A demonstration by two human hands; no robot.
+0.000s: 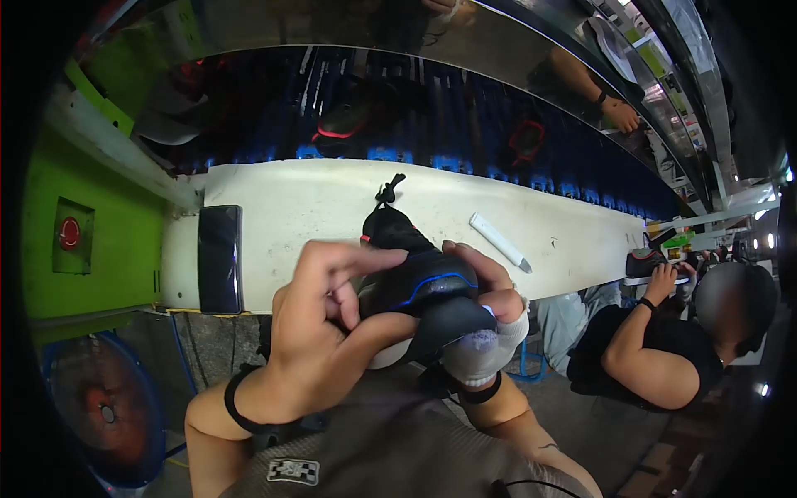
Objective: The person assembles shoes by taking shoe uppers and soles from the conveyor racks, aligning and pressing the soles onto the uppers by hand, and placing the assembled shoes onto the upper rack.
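Note:
A black shoe (pixel 432 278) with a curved blue line along its edge is in front of me, its black laces (pixel 388 191) reaching over the white work surface. My left hand (pixel 328 328) grips the shoe from the left, index finger and thumb on its side. From the right, my right hand (pixel 494 311) closes round it; a white covering, partly over the fingers and palm, shows there. The shoe's underside and some fingertips are hidden. A white stick with a grey tip (pixel 500 242) lies right of the shoe, and a black, glossy slab like a phone (pixel 220 259) lies at left.
Behind the white work surface (pixel 290 199) runs a dark conveyor with blue glints (pixel 465 124), carrying dark shoes with red edges (pixel 340 124). A green cabinet with a red button (pixel 70 233) stands left, above a fan (pixel 104 411). At right a person (pixel 656 349) handles a shoe (pixel 643 264).

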